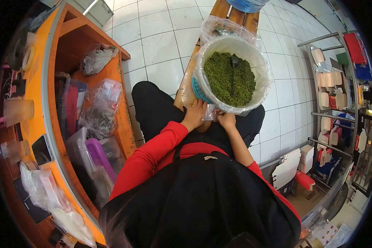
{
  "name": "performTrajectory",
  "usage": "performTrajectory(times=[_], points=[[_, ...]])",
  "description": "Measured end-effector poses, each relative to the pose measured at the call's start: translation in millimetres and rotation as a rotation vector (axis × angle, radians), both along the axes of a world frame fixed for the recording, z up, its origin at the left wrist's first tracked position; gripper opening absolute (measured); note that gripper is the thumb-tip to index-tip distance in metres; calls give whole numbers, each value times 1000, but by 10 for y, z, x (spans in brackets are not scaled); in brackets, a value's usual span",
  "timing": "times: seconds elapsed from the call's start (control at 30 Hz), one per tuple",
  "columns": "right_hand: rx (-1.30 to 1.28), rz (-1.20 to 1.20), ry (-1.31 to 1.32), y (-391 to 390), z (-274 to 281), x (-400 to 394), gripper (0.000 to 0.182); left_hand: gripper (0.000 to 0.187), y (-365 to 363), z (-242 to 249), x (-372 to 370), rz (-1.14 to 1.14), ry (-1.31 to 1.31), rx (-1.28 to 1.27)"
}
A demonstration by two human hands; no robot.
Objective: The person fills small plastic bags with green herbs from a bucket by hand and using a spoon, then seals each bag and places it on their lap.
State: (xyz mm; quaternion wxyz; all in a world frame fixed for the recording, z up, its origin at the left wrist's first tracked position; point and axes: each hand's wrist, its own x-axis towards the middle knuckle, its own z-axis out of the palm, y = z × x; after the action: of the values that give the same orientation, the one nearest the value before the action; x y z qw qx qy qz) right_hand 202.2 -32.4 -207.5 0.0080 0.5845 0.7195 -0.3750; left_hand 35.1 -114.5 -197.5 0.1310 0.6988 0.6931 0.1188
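Observation:
Between my legs, a small clear plastic bag [210,112] lies on the wooden bench [187,91]. My left hand [195,113] has its fingers closed on the bag's left edge. My right hand [226,120] pinches the other side, partly under the basket's rim. Just ahead stands a basket with a clear plastic liner [263,87], its turquoise side [198,89] showing at the left. Chopped green leaves [219,76] fill it, and a black spoon [234,62] is stuck in them. What the small bag holds is too small to tell.
Behind the basket sit another clear-lined container [223,25] and a blue water bottle [248,4]. On the left, an orange counter [58,165] has shelves holding plastic bags [101,105]. A metal rack [332,115] with boxes stands on the right. White tiles [161,45] cover the floor.

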Motion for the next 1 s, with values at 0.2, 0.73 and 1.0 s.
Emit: performTrajectory(times=[0.2,0.73,1.0], points=[[-15,-416,716,-124,112,-107,22,78,-52,123,-88,55,-234,-6],[636,-46,90,-261,437,-75,37,88,-38,92,-80,-51,-508,-88],[161,-97,187,-269,245,-16,54,87,-43,157,-87,-68,-502,-7]])
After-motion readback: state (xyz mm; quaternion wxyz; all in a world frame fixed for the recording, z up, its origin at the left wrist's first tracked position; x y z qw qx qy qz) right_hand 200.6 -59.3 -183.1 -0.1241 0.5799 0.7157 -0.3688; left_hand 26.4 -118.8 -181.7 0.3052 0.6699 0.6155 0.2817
